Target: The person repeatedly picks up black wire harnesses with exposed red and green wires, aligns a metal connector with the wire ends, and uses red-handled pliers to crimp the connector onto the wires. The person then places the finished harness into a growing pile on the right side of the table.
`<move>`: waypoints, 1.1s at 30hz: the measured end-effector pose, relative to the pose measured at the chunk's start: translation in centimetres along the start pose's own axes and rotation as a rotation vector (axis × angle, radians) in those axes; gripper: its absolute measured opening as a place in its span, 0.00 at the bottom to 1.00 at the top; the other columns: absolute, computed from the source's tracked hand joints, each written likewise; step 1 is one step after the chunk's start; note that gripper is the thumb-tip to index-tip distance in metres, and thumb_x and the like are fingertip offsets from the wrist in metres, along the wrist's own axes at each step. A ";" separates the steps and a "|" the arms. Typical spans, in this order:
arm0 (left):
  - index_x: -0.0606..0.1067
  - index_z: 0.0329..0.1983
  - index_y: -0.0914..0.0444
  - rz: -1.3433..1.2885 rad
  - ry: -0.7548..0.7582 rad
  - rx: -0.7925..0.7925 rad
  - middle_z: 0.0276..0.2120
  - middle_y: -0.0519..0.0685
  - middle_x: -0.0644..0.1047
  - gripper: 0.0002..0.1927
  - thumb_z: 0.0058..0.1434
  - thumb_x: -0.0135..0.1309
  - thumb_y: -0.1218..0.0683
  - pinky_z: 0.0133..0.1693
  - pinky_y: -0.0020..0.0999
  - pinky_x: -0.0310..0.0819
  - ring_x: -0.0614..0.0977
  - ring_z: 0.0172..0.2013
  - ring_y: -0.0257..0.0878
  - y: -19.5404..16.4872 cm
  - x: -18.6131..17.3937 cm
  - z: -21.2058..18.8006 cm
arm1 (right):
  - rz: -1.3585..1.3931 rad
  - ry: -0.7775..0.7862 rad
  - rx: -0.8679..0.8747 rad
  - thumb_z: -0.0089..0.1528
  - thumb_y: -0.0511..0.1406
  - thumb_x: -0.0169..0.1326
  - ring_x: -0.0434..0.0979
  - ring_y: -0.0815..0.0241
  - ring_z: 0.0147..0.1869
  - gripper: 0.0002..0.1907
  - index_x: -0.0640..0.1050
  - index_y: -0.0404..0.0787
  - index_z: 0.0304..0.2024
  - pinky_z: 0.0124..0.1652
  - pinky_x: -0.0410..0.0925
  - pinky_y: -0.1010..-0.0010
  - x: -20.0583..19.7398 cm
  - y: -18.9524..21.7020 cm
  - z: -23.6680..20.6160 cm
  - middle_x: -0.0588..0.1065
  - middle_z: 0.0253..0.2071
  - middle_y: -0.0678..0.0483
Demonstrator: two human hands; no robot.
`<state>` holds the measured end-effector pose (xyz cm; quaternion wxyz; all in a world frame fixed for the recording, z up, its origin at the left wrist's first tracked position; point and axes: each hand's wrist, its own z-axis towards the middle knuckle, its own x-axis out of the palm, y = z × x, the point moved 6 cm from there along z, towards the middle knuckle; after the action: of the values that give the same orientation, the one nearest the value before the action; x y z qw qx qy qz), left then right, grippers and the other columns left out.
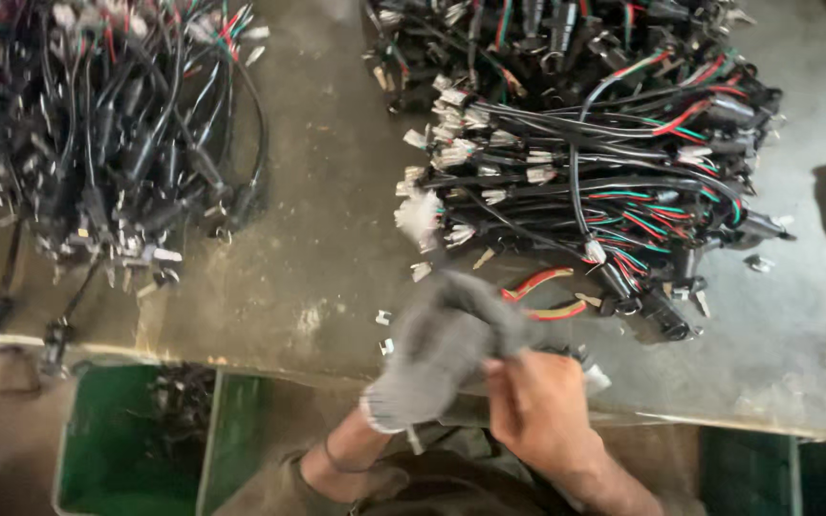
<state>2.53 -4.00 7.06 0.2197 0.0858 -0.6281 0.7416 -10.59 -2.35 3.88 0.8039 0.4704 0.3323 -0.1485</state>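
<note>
Glove (pixel 442 349), grey knit, covered our left hand (pixel 427 368) at the table's near edge (pixel 270 358); our bare right hand (pixel 537 411) pinched its fingertip. Beyond, bare tabletop separated two wire-harness heaps: one left (pixel 107 134), one right (pixel 604 162).

bench (pixel 317 191) grey, worn. wire harness pile (pixel 97 124) at 10 o'clock, green bin (pixel 117 449) at 7 o'clock below edge.

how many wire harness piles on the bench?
2: one pile at the bench's far left, one larger pile at upper right, beyond the hands. More may lie out of frame.
</note>
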 end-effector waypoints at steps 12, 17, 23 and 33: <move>0.76 0.45 0.68 0.733 0.295 0.252 0.38 0.56 0.78 0.08 0.73 0.48 0.59 0.35 0.35 0.71 0.80 0.34 0.44 3.2 5.9 -2.4 | 1.206 -0.380 0.031 0.78 0.41 0.44 0.72 0.54 0.30 0.18 0.72 0.38 0.37 0.45 0.69 0.56 -10.9 3.2 6.3 0.72 0.31 0.51; 0.74 0.44 0.67 0.454 0.318 -0.087 0.36 0.54 0.77 0.08 0.70 0.49 0.56 0.43 0.41 0.76 0.81 0.38 0.50 4.4 4.6 -2.5 | 1.342 -0.336 0.022 0.81 0.41 0.38 0.63 0.60 0.26 0.23 0.69 0.42 0.31 0.38 0.60 0.65 -11.3 -1.1 5.1 0.63 0.21 0.56; 0.74 0.51 0.66 0.384 0.333 -0.117 0.43 0.52 0.79 0.12 0.69 0.53 0.54 0.52 0.39 0.76 0.81 0.46 0.40 4.1 1.0 -1.9 | 1.354 -0.260 -0.141 0.69 0.40 0.41 0.64 0.60 0.25 0.11 0.72 0.48 0.35 0.35 0.65 0.67 -13.0 0.4 6.3 0.63 0.19 0.59; 0.75 0.56 0.68 0.007 -0.287 -0.162 0.50 0.48 0.79 0.12 0.72 0.53 0.59 0.43 0.31 0.76 0.78 0.44 0.33 5.7 -4.0 -1.8 | 0.215 -0.210 0.184 0.61 0.28 0.58 0.76 0.60 0.57 0.28 0.66 0.34 0.63 0.56 0.69 0.73 2.7 -3.6 -0.3 0.73 0.55 0.47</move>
<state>3.92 -3.79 -0.05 0.1313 0.1710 -0.7109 0.6694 -10.73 -3.76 -0.37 0.7990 0.5568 0.1791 -0.1399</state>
